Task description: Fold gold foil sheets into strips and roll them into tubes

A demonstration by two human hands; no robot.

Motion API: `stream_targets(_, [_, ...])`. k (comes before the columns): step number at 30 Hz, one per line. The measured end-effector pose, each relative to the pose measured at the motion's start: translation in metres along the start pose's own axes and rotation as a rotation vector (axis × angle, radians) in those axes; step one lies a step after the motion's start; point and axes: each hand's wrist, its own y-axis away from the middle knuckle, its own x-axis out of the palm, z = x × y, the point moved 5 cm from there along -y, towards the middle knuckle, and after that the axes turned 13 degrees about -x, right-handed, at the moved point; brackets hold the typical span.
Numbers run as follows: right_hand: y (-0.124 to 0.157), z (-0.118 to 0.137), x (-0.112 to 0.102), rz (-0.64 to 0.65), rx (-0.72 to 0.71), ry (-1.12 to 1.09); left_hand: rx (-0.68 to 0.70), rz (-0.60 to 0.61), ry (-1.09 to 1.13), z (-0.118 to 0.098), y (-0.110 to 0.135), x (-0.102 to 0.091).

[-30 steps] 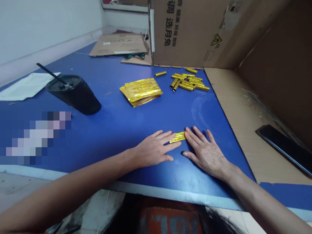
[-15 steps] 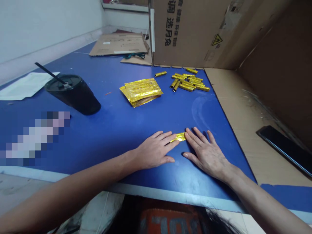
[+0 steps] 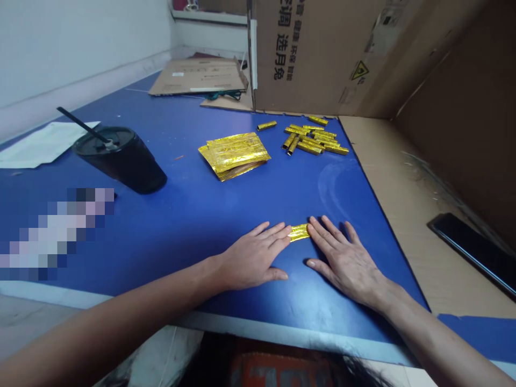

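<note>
My left hand (image 3: 252,255) and my right hand (image 3: 342,258) lie flat on the blue table (image 3: 193,209), fingers stretched out. Between their fingertips sits a small gold foil piece (image 3: 299,232), partly rolled, touched by fingers of both hands. Farther back lies a stack of flat gold foil sheets (image 3: 234,153). To its right is a pile of several finished gold foil rolls (image 3: 312,138), with one roll (image 3: 266,125) apart from it.
A black cup with a straw (image 3: 121,158) stands at the left, white paper (image 3: 40,142) beyond it. A large cardboard box (image 3: 342,54) rises at the back, flat cardboard (image 3: 407,199) lines the right side with a black phone (image 3: 471,250) on it.
The foil piece has become shorter and tighter under my fingertips. Both hands stayed flat and shifted only slightly.
</note>
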Motion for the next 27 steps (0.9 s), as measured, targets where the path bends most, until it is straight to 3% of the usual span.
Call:
stream_targets(9, [0.000,-0.004,-0.008,0.002,-0.008,0.065,-0.007,-0.004,0.006,0.000,0.000,0.001])
stream_targets(14, [0.005,-0.012,-0.026,-0.011,0.014,0.128,-0.009,0.010,0.014,0.000,0.000,-0.001])
stream_targets(17, [0.003,-0.002,-0.035,-0.059,-0.012,0.106,-0.009,0.020,0.016,0.000,0.000,-0.001])
stream_targets(21, [-0.007,0.016,-0.026,-0.019,-0.157,-0.007,-0.002,0.032,0.005,-0.001,0.000,0.001])
stream_targets(27, [-0.008,0.002,-0.013,-0.003,-0.124,-0.054,-0.009,0.017,0.007,0.002,-0.001,-0.001])
